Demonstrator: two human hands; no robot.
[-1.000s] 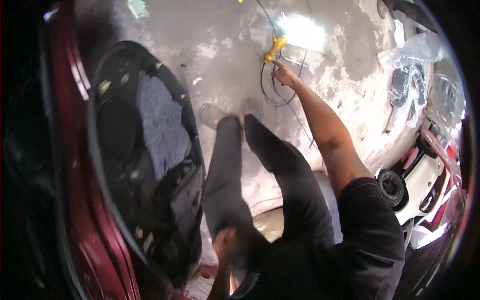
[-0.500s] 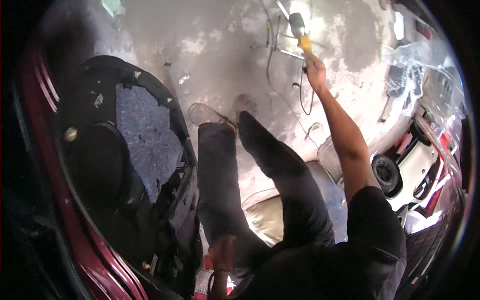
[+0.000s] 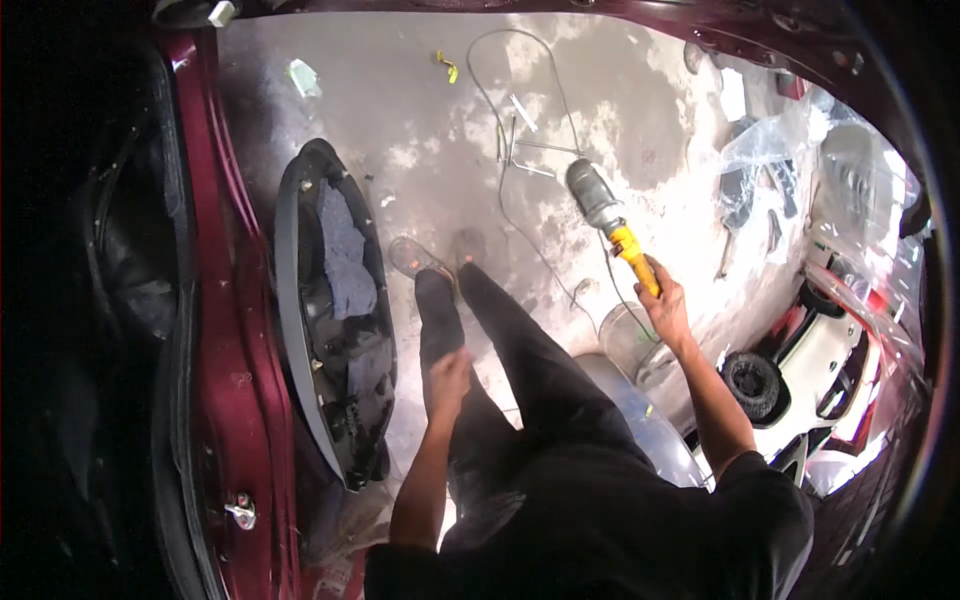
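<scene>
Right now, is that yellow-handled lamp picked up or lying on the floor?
Picked up: the right hand grips the near end of the yellow-handled lamp, its grey head pointing away from the hand.

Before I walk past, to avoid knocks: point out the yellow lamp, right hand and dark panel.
Yellow lamp (image 3: 623, 241): head view, upper handle.
Right hand (image 3: 668, 306): head view, hand's middle.
Dark panel (image 3: 328, 336): head view, bare black middle.

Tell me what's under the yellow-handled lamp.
Patchy floor shows around the lamp in the right hand, with thin metal rods near its head; whatever lies directly beneath lamp and hand is covered.
</scene>
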